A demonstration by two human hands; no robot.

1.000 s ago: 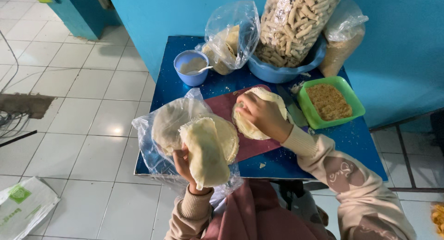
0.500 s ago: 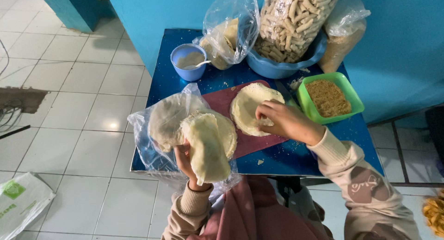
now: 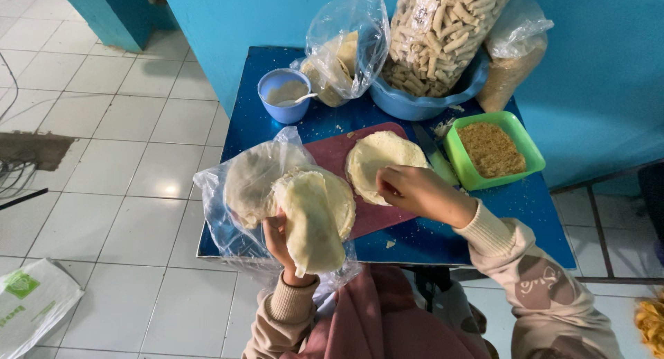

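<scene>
My left hand (image 3: 280, 240) holds a limp, folded round of pale dough wrapper (image 3: 309, 224) above the near left of a small blue table (image 3: 532, 214). Behind it lies a clear plastic bag (image 3: 228, 221) with more wrappers (image 3: 250, 184) inside. One flat wrapper (image 3: 377, 157) rests on a dark red cutting board (image 3: 332, 151). My right hand (image 3: 422, 193) hovers over that wrapper's near edge, fingers curled together, holding nothing I can see.
A green tray of brown crumbs (image 3: 492, 150) sits at the right, a knife (image 3: 436, 155) beside it. At the back stand a blue cup with white paste and a spoon (image 3: 285, 95), a bag of filling (image 3: 340, 51) and a blue basin with bagged sticks (image 3: 436, 48). White floor tiles lie to the left.
My right hand has slid from on top of the flat wrapper back to its near right edge, uncovering it. My left hand still holds up the folded wrapper.
</scene>
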